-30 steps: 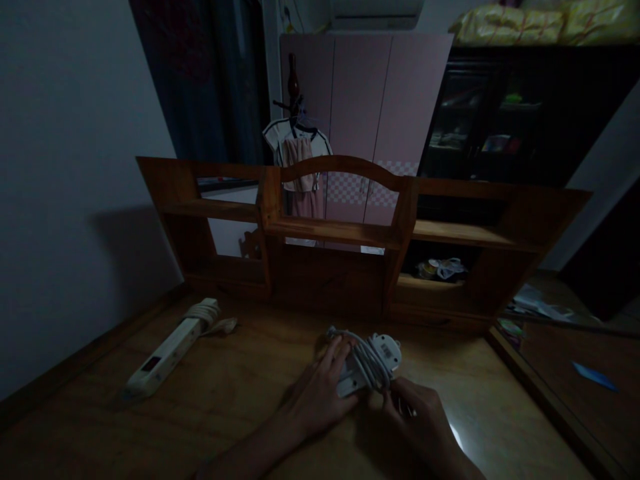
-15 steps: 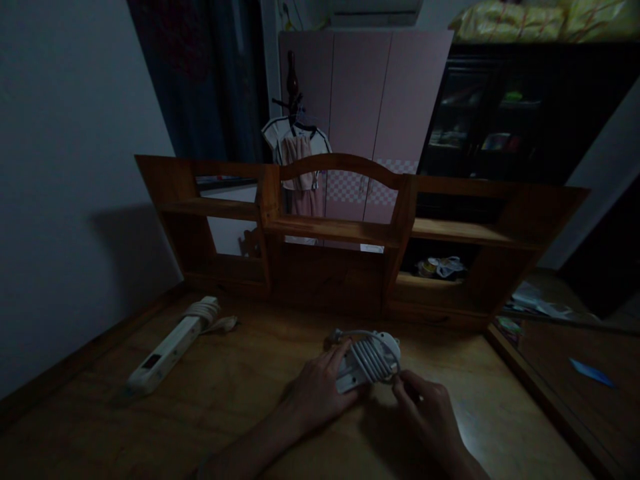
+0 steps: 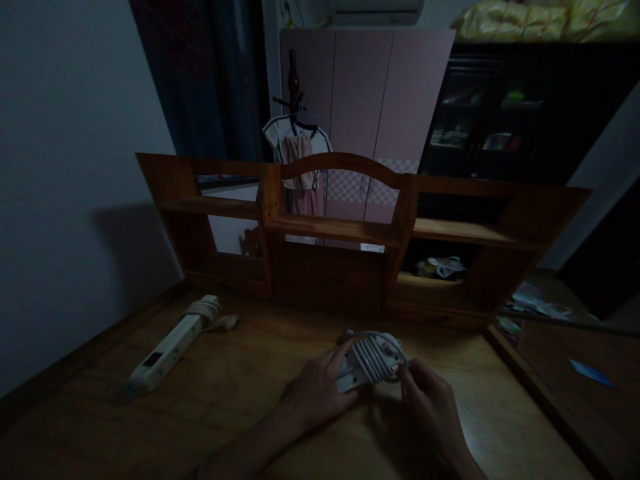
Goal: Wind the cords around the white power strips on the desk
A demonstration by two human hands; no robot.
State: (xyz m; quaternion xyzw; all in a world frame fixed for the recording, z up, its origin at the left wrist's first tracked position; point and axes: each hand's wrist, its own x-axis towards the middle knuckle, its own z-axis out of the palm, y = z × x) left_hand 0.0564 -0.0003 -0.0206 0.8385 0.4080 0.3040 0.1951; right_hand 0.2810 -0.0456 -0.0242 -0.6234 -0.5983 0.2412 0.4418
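"What's at the wooden desk [image 3: 225, 413]?"

"A left hand [image 3: 320, 387] clasping, a right hand [image 3: 430, 397] pinching."

"Pinching what?"

"The left has a white device [image 3: 351, 373], front and centre (any print's too dim to read); the right, its wrapped grey cord [image 3: 371, 360]."

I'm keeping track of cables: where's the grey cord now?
In the head view, the grey cord is low and right of centre, wound around the white block between the left hand and right hand.

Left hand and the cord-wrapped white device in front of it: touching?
Touching. The head view shows the left hand clasping the left end of the white device, its fingers laid over the edge with no gap visible.
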